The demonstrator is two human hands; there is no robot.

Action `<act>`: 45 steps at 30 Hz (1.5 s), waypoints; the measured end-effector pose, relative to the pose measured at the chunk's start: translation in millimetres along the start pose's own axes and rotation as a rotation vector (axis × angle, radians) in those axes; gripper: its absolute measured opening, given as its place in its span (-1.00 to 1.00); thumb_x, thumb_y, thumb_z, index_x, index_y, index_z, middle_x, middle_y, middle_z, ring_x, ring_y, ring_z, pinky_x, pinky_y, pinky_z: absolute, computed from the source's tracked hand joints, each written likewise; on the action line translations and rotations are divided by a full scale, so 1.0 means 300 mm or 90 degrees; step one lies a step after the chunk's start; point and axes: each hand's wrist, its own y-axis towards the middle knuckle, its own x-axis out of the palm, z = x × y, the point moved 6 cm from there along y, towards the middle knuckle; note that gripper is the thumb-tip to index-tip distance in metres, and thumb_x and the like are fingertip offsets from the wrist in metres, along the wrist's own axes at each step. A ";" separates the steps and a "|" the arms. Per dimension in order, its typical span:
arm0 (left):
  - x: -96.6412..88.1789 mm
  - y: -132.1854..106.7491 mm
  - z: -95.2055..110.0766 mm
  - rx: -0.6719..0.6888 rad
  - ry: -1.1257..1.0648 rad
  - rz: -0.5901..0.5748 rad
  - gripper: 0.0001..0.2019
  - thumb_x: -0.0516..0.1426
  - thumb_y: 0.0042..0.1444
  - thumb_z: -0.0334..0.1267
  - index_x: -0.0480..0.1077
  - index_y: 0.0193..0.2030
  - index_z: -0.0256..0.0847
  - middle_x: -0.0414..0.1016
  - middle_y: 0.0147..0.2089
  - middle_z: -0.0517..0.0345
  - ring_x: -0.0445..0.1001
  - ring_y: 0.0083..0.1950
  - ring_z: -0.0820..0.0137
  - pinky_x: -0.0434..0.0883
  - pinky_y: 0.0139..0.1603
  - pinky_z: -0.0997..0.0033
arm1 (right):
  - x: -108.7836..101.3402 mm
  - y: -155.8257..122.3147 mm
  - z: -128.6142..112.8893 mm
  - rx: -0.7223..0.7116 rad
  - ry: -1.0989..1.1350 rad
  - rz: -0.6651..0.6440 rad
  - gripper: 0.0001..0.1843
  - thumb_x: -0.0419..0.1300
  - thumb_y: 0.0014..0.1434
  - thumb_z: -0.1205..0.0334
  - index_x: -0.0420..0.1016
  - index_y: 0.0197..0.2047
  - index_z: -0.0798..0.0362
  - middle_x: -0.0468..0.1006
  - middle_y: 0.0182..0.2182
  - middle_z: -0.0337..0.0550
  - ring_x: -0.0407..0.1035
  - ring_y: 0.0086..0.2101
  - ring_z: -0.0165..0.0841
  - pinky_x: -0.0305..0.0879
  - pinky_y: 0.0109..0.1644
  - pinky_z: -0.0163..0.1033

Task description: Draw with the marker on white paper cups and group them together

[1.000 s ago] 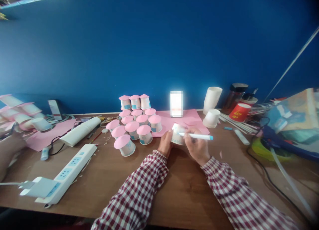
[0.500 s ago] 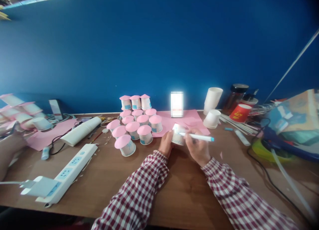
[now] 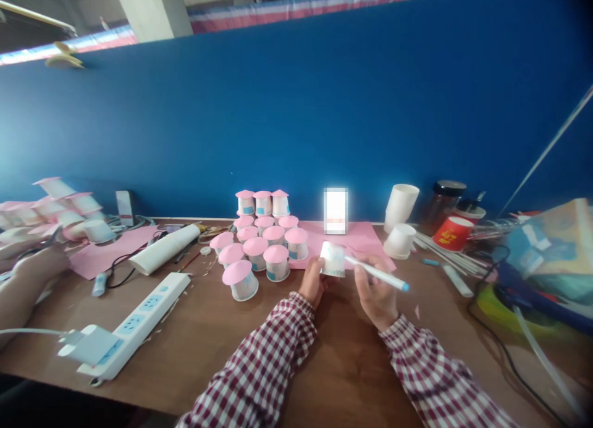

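My left hand (image 3: 312,281) grips a small white paper cup (image 3: 333,259) with a blue printed band, held just above the brown table (image 3: 222,341). My right hand (image 3: 374,287) is closed on a white marker pen (image 3: 377,273) with a blue end; the pen's tip meets the cup's side. Both sleeves are red-and-white check. A cluster of several pink-topped small cups (image 3: 262,243) stands stacked just left of the held cup. Pink paper (image 3: 365,236) lies behind it.
A white power strip (image 3: 134,320) lies at the left front, a white tube (image 3: 164,249) behind it. Another person's hand (image 3: 28,280) is at the far left near more pink-topped cups (image 3: 69,209). White cups (image 3: 401,209), a red cup (image 3: 454,232), a dark jar and cables fill the right.
The view has tilted up, so everything sits lower in the picture. The cup is turned a little and the pen now slants down to the right. The hands stay in place.
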 end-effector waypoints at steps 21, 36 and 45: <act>0.008 -0.002 -0.006 0.007 0.058 -0.045 -0.59 0.12 0.06 0.01 0.33 -0.10 -0.30 0.47 -0.17 -0.07 0.48 -0.19 0.27 0.42 -0.25 0.32 | 0.009 -0.001 0.007 -0.033 -0.030 -0.021 -0.87 0.10 0.18 0.21 0.38 -0.23 0.05 0.49 -0.33 -0.11 0.41 -0.32 -0.32 0.41 -0.23 -0.22; 0.018 -0.016 0.006 0.014 0.083 -0.032 -0.56 0.15 0.01 0.02 0.35 -0.13 -0.33 0.48 -0.17 -0.08 0.46 -0.16 0.25 0.42 -0.27 0.34 | -0.004 0.003 0.003 -0.005 -0.018 -0.005 -0.83 0.07 0.21 0.15 0.37 -0.26 0.07 0.49 -0.40 -0.15 0.40 -0.40 -0.36 0.39 -0.33 -0.26; 0.017 -0.010 -0.003 0.022 0.095 -0.068 -0.57 0.11 0.08 0.01 0.40 -0.08 -0.33 0.50 -0.17 -0.08 0.47 -0.20 0.29 0.41 -0.29 0.38 | 0.009 -0.002 0.012 -0.020 -0.039 -0.019 -0.85 0.09 0.19 0.19 0.39 -0.22 0.06 0.51 -0.32 -0.12 0.41 -0.31 -0.34 0.38 -0.23 -0.25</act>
